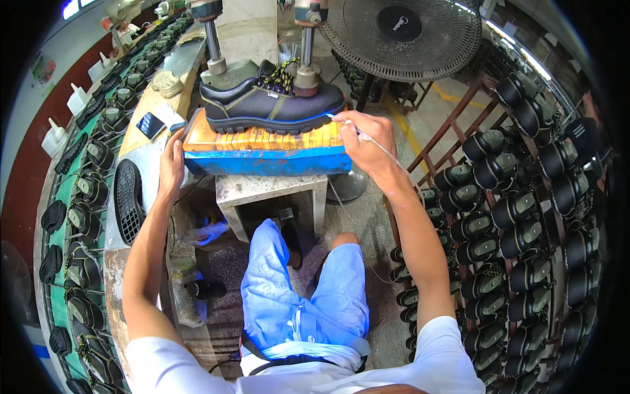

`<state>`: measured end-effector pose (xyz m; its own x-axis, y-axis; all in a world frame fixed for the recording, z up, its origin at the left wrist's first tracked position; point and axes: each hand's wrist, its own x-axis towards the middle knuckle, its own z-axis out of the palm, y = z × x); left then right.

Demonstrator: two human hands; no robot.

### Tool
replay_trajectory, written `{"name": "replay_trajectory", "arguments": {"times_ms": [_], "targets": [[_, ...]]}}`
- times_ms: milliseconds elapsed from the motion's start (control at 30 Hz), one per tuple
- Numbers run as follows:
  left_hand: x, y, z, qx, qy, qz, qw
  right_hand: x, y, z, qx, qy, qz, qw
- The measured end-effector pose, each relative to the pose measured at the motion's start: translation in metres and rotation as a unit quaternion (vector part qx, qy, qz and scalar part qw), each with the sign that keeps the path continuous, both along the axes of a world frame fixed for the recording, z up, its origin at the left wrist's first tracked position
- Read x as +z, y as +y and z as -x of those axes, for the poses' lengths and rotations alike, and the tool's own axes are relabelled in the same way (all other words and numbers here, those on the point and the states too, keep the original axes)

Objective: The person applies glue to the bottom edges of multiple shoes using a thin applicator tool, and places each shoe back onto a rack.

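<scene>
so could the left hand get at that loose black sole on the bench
Probably yes: the sole lies on the bench just to the left of the left hand, and nothing visible stands between them.

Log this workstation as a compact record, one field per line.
Workpiece: black low-cut shoe with yellow stitching, toe rightward
Support: orange-topped blue rectangular block
Left hand: beside the block's left end, contact unclear
Right hand: holding thin white tool, tip near sole edge
Overhead: two silver metal rods
Right side: racked black shoes

Blue block (269, 164) (orange-topped, on grey stand (270, 188)) w/ blk shoe (275, 110) sole-down.
</scene>
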<state>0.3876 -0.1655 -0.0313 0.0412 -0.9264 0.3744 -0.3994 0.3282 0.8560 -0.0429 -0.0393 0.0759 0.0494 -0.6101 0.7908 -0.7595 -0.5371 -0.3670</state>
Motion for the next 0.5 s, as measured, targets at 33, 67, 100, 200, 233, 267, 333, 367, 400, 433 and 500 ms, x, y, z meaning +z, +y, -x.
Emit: {"name": "replay_trajectory", "arguments": {"times_ms": [33, 67, 100, 200, 233, 267, 333, 367, 400, 433, 500], "targets": [[0.002, -0.001, -0.002, 0.004, -0.001, -0.011, 1.000, 0.009, 0.004, 0.007, -0.021, 0.019, 0.019, 0.999], [-0.002, -0.002, -0.006, 0.003, -0.005, -0.007, 1.000, 0.016, 0.009, 0.014, -0.044, 0.037, 0.038, 0.998], [0.000, 0.001, 0.006, -0.013, 0.009, 0.004, 1.000, 0.026, 0.020, 0.027, -0.037, 0.024, 0.090, 0.995], [-0.014, 0.025, 0.020, -0.036, 0.001, 0.116, 0.993, 0.045, 0.083, 0.046, 0.023, -0.131, 0.057, 0.990], [-0.032, 0.024, -0.016, 0.040, 0.068, 0.032, 0.996, 0.045, 0.095, 0.035, 0.087, -0.177, 0.016, 0.980], [-0.037, 0.048, 0.019, 0.032, 0.111, 0.063, 0.991, 0.035, 0.110, 0.042, 0.115, -0.205, -0.029, 0.972], [-0.048, 0.109, 0.015, 0.077, 0.185, 0.065, 0.978, 0.023, 0.116, 0.019, 0.204, -0.344, -0.167, 0.901], [-0.029, 0.148, 0.054, 0.104, 0.184, 0.067, 0.975, 0.004, 0.108, 0.014, 0.183, -0.341, -0.177, 0.905], [-0.014, 0.182, 0.097, 0.060, 0.164, 0.015, 0.984, -0.011, 0.097, 0.020, 0.152, -0.338, -0.183, 0.911], [-0.001, 0.216, 0.137, 0.015, 0.137, -0.036, 0.990, -0.033, 0.075, 0.025, 0.120, -0.279, -0.117, 0.945], [-0.022, 0.257, 0.141, -0.198, -0.009, 0.089, 0.976, -0.034, 0.046, 0.001, 0.098, -0.179, -0.108, 0.973]]}}
